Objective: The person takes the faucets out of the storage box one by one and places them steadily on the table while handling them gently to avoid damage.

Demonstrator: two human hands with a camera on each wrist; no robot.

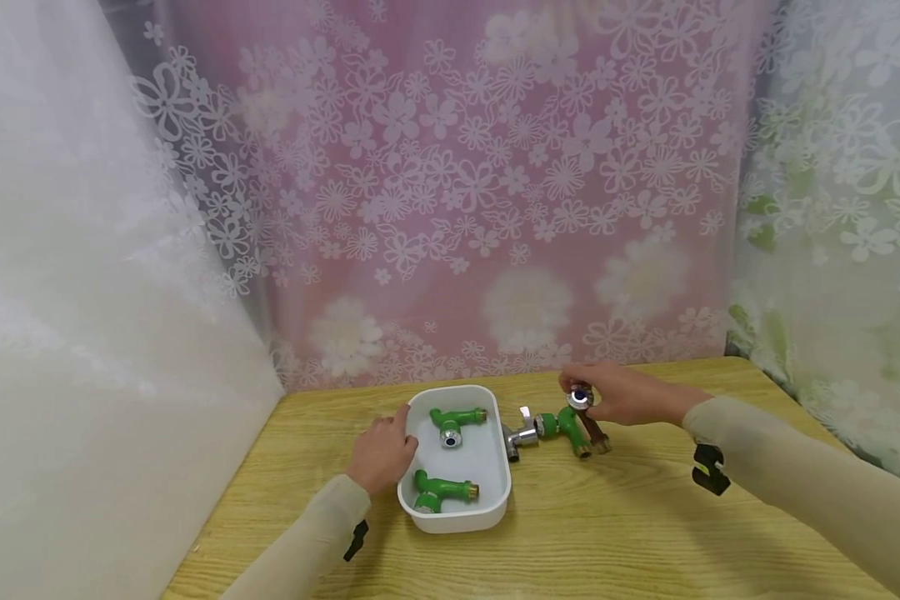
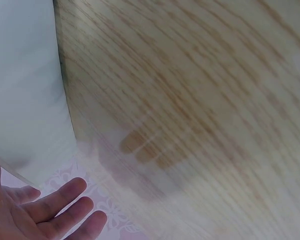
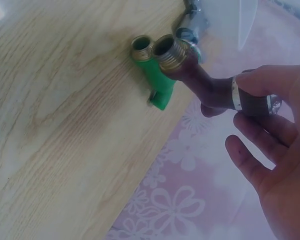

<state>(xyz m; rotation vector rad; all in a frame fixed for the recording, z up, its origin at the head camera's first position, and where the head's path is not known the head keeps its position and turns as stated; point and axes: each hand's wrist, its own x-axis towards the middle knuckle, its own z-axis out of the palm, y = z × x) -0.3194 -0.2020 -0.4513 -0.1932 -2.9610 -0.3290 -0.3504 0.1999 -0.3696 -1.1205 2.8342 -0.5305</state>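
Note:
My right hand (image 1: 618,396) pinches a dark brown tap (image 3: 205,85) by its banded knob. The tap's threaded brass end points away from the fingers in the right wrist view. Just beside it on the table lies a green tap (image 1: 572,432), partly overlapped by the brown one. At the left side of a white tray (image 1: 453,522), my left hand (image 1: 381,454) rests with its fingers at the rim. Those fingers look loosely extended in the left wrist view. Inside the tray lie two green taps, an upper one (image 1: 459,417) and a lower one (image 1: 444,488).
Between the tray and the loose green tap is a chrome tap (image 1: 523,437) with a small lever, close against the tray's right wall. The wood-patterned table (image 1: 570,542) meets flowered curtains (image 1: 495,208) at the back and right, and a white sheet (image 1: 105,292) at left.

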